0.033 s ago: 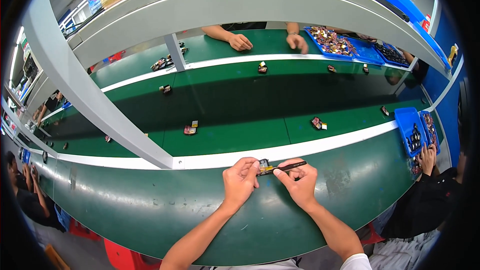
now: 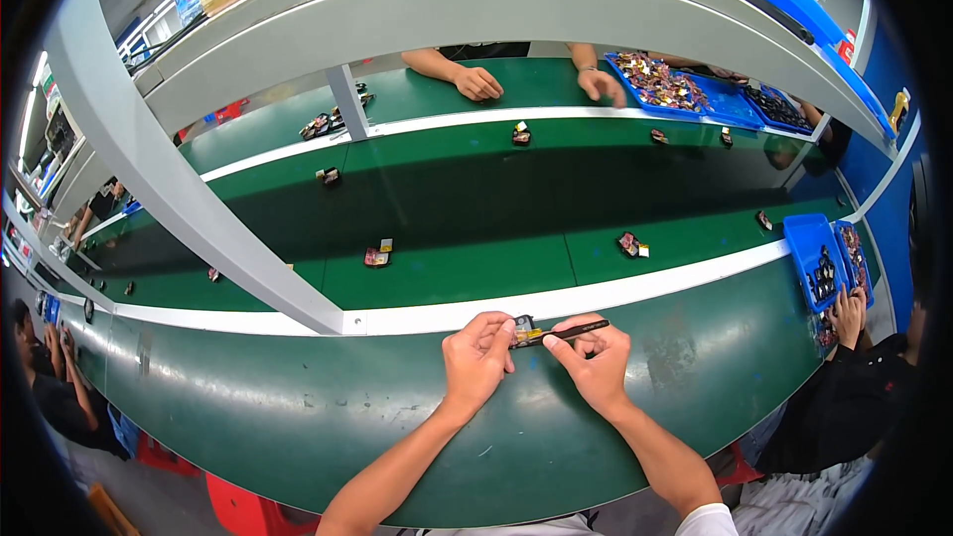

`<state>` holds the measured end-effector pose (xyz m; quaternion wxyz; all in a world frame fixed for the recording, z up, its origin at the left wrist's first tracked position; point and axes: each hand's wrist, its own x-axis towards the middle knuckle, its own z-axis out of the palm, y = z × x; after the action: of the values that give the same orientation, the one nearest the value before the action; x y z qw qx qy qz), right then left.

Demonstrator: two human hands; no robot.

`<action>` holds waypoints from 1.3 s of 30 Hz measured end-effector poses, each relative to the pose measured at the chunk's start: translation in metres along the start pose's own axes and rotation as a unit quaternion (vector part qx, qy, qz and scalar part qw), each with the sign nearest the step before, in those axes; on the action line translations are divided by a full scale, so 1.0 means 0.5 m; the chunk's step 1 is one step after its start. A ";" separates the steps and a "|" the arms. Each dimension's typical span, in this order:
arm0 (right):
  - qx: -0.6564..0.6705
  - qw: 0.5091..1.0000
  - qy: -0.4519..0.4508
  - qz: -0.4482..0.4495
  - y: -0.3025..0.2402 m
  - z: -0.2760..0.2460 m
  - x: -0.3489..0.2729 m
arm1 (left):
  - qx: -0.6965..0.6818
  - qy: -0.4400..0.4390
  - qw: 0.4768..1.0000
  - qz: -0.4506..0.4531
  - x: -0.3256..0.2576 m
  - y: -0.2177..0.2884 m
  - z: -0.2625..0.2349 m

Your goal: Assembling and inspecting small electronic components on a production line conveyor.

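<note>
Above the near green bench top (image 2: 298,387), my left hand (image 2: 476,362) pinches a small black electronic part (image 2: 524,326) with a yellow piece on it. My right hand (image 2: 594,362) is closed round a slim black tool (image 2: 578,331), pen-like or tweezer-like; its exact kind does not show. The tool's tip meets the part by my left fingertips, which partly hide the part. Both forearms come in from the lower edge.
Beyond a white rail (image 2: 586,295) runs a green belt with scattered small parts (image 2: 377,256). A grey post (image 2: 199,179) rises at left. Blue trays (image 2: 816,248) stand at right beside a co-worker's hands (image 2: 849,316). Across the belt are another person's hands (image 2: 478,84) and a filled tray (image 2: 655,84).
One hand of the person across the belt has shifted slightly to the right, toward the filled tray. My hands, the part and the tool look the same.
</note>
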<state>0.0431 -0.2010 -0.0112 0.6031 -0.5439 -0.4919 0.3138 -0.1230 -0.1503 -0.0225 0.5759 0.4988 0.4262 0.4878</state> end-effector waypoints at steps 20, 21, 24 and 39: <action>0.134 0.974 -0.021 0.179 -0.020 -0.007 0.011 | 0.041 -0.022 0.997 0.057 -0.009 0.000 0.009; 0.136 0.974 -0.025 0.178 -0.019 -0.007 0.011 | 0.041 -0.022 0.997 0.057 -0.009 0.000 0.007; 0.141 0.973 -0.027 0.178 -0.015 -0.009 0.011 | 0.012 -0.035 0.999 0.025 -0.006 0.002 0.001; 0.061 0.998 -0.030 0.005 -0.014 -0.008 0.000 | -0.081 -0.142 0.985 -0.061 0.011 0.001 -0.028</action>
<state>0.0456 -0.2040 -0.0041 0.6187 -0.4986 -0.4872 0.3622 -0.1360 -0.1425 -0.0239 0.6977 0.4881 0.3286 0.4086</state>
